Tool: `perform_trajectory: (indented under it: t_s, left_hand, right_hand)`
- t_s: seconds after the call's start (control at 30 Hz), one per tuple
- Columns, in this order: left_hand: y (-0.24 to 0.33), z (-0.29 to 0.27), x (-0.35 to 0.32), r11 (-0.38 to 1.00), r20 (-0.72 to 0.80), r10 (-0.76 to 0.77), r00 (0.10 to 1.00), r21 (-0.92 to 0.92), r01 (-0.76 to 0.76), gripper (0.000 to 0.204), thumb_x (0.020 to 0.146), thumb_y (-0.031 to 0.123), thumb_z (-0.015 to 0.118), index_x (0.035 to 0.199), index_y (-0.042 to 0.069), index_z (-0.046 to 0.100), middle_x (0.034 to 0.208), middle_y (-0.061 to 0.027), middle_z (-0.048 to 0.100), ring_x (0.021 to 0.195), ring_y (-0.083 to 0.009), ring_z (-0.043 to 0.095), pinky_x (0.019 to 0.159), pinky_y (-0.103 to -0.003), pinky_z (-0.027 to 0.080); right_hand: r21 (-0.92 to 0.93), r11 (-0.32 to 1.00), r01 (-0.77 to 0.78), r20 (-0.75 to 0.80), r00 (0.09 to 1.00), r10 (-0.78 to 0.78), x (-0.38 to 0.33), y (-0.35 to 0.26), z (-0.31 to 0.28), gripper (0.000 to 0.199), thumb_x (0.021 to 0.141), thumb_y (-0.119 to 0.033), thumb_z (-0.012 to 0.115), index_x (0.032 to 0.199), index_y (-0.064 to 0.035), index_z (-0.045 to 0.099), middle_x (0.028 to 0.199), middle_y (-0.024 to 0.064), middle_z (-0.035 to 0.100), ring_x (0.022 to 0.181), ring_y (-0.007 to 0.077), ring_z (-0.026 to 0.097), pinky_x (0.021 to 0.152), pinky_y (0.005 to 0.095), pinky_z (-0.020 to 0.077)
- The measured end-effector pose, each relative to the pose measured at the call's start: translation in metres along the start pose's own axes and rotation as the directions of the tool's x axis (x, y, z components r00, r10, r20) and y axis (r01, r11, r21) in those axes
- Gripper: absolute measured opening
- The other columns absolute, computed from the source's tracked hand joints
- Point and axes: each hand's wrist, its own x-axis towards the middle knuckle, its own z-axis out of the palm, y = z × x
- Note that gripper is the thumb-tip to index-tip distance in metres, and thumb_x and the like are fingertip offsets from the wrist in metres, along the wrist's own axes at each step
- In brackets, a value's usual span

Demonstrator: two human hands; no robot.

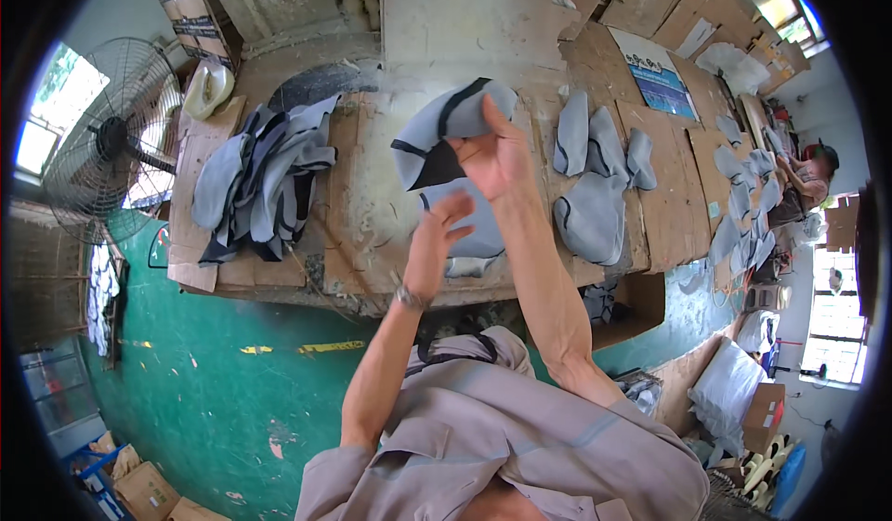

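Observation:
My right hand (494, 156) grips a grey fabric piece with black trim (430, 131), raised over the cardboard-covered table. It is curved and shows a black patch low on its left side. Below it my left hand (437, 240) is slightly blurred, its fingers apart and holding nothing. Another grey fabric piece (479, 226) lies on the table just beyond that hand, partly covered by it. On the left is a loose pile of grey and black fabric pieces (265, 177). To the right, several grey pieces (595, 214) lie spread out.
A large fan (111, 140) stands at the left. A pale plastic container (208, 90) sits at the table's back left. More grey pieces (743, 196) lie further right, where another person (810, 182) is. An open cardboard box (632, 309) is under the table's right front edge.

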Motion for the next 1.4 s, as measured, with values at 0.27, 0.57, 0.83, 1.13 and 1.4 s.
perform_trajectory:
  t_s: [0.27,0.57,0.83,1.13,1.4]
  left_hand:
    - [-0.066,-0.027,0.057,0.414,-0.029,-0.233,0.972,-0.907,0.072,0.058,0.105,0.051,0.05,0.141,0.006,0.054,0.14,-0.01,0.063,0.129,-0.0263,0.058,0.116,-0.048,0.039]
    - [-0.158,-0.037,-0.045,0.605,-0.026,-0.563,0.826,-0.694,0.391,0.014,0.106,0.016,0.058,0.114,0.008,0.065,0.11,0.0007,0.072,0.1,-0.0121,0.067,0.088,-0.029,0.054]
    - [-0.2,-0.08,0.066,0.796,-0.548,-0.311,0.776,0.297,0.528,0.027,0.085,0.009,0.079,0.11,0.003,0.072,0.088,-0.0101,0.07,0.076,-0.0225,0.062,0.074,-0.037,0.051]
    - [-0.112,-0.131,0.075,0.425,-0.471,0.534,0.702,0.868,0.259,0.056,0.074,0.005,0.08,0.126,0.008,0.06,0.119,-0.0149,0.062,0.117,-0.0365,0.056,0.096,-0.049,0.045]
    - [-0.026,-0.349,0.074,0.09,-0.535,0.583,0.612,0.791,0.605,0.017,0.082,0.027,0.079,0.09,0.011,0.076,0.108,-0.0082,0.069,0.101,-0.0332,0.065,0.08,-0.047,0.053]
  right_hand:
    - [-0.154,0.987,-0.047,-0.247,0.969,0.008,-0.099,-0.032,-0.109,0.054,0.098,-0.033,0.069,0.14,-0.0025,0.055,0.14,0.0118,0.062,0.13,0.0274,0.057,0.111,0.0508,0.0434]
    - [-0.311,0.933,-0.181,-0.632,0.772,-0.061,-0.195,-0.008,-0.246,0.034,0.098,-0.028,0.071,0.123,-0.0047,0.068,0.122,0.0078,0.072,0.105,0.0206,0.068,0.091,0.0396,0.0531]
    - [-0.876,0.016,-0.482,-0.395,0.698,-0.597,-0.067,0.0,-0.25,0.035,0.089,-0.032,0.073,0.088,0.003,0.074,0.086,0.0226,0.073,0.08,0.0351,0.07,0.071,0.0485,0.0492]
    - [-0.776,-0.105,-0.621,-0.402,0.617,-0.677,-0.079,-0.018,-0.247,0.034,0.091,-0.033,0.071,0.092,0.0001,0.076,0.088,0.0211,0.074,0.084,0.0374,0.071,0.076,0.0458,0.0515]
    - [-0.786,-0.133,-0.603,-0.408,0.669,-0.621,-0.063,-0.003,-0.229,0.033,0.091,-0.035,0.071,0.092,-0.0024,0.076,0.089,0.0175,0.074,0.085,0.0361,0.071,0.077,0.0455,0.0519]
